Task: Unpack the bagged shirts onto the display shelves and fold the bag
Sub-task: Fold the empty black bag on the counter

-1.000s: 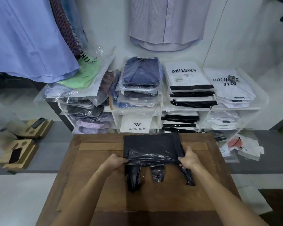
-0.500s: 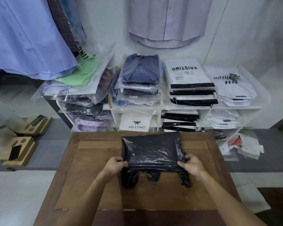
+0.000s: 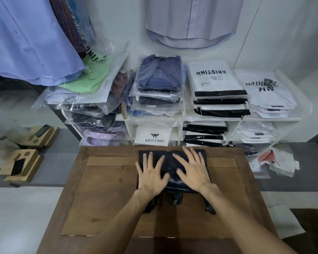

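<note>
Two flat palms are the whole of this step. The black plastic bag (image 3: pixel 170 165) lies folded into a squarish pad at the centre of the frame, on the far half of the wooden table (image 3: pixel 103 197), with its handle loops trailing out from the near edge toward the lower centre. The left hand (image 3: pixel 151 174) and the right hand (image 3: pixel 193 168) press down on it side by side, fingers straight and spread wide, gripping nothing.

To do this well, I judge the palms should sweep outward from the middle so trapped air escapes; thin glossy film is slippery and springy, so a crease only sets under firm, even pressure. The loose handles likely need tucking in with the next fold.

Beyond the table, across the upper middle, white display shelves (image 3: pixel 272 118) carry stacks of bagged shirts (image 3: pixel 159 77) in crinkled clear sleeves, flat and rectangular. Soft woven hanging shirts (image 3: pixel 26 43) fill the upper left.
</note>
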